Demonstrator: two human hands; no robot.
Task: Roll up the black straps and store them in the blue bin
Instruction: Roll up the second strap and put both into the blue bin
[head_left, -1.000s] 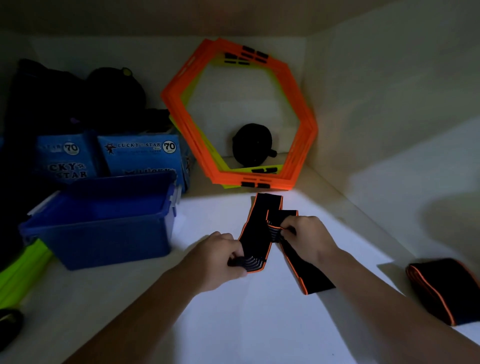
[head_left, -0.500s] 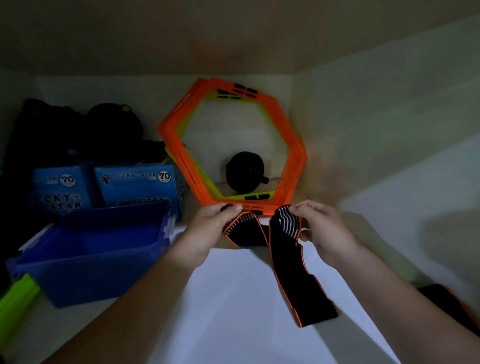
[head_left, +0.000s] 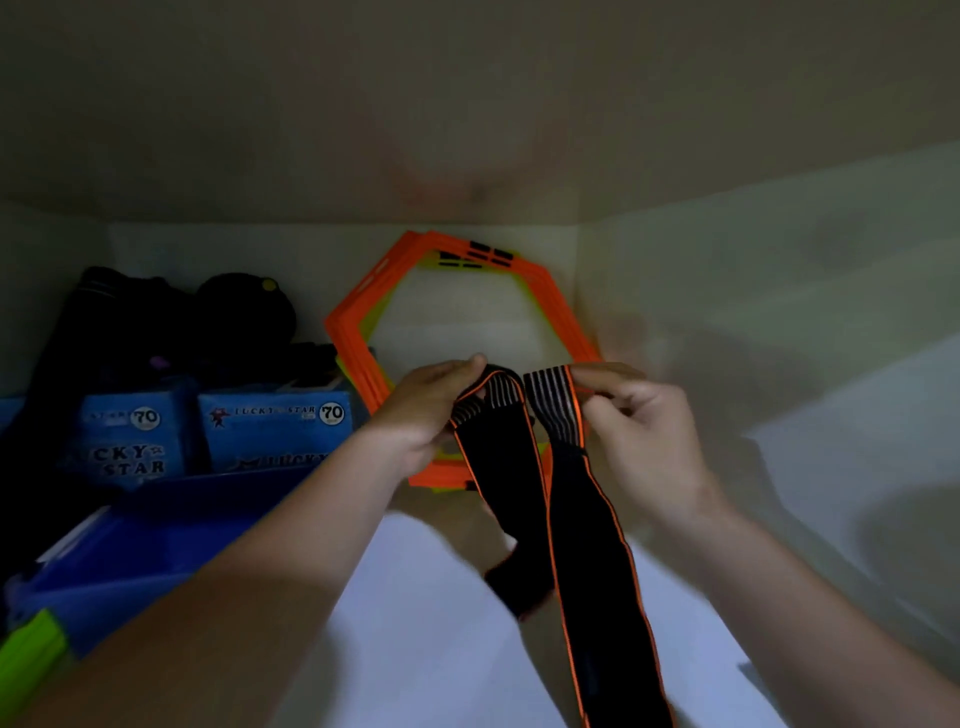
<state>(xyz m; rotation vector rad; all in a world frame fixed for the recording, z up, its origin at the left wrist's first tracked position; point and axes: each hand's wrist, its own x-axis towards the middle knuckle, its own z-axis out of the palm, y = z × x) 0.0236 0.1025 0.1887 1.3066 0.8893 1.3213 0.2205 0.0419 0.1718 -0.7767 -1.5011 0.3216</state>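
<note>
Clearly the black strap (head_left: 592, 571), edged in orange, is hanging in mid-air near the centre of the view, held clear of the white shelf surface (head_left: 426, 649) rather than lying on it; two lengths are dropping from the hands toward six o'clock, the right one running out past the bottom edge and the left one ending short; where they join I cannot tell, since blur is hiding it. The left hand (head_left: 426, 410) is pinching one grey-striped end at the strap's eleven o'clock, fingers curled round it; the right hand (head_left: 644, 436) is pinching the other striped end at one o'clock between thumb and fingertips, its remaining fingers loosely bent. Holding both ends high is, I judge, letting the cloth fall straight and untwisted, so that a roll can be starting from a clean end; no coil is showing, so the rolling seems to be only beginning. The blue bin (head_left: 135, 566) is sitting open at eight o'clock of the strap, beside the left forearm, within easy reach for the drop; its inside is too dark to read. Behind it, at nine to ten o'clock, blue Lucky Star boxes (head_left: 272, 431) are standing in front of dark bags (head_left: 130, 322); orange hexagonal frames (head_left: 345, 338) are leaning against the back wall at twelve o'clock, directly behind the hands; a lime-green object (head_left: 26, 660) is poking in at the lower left corner.
</note>
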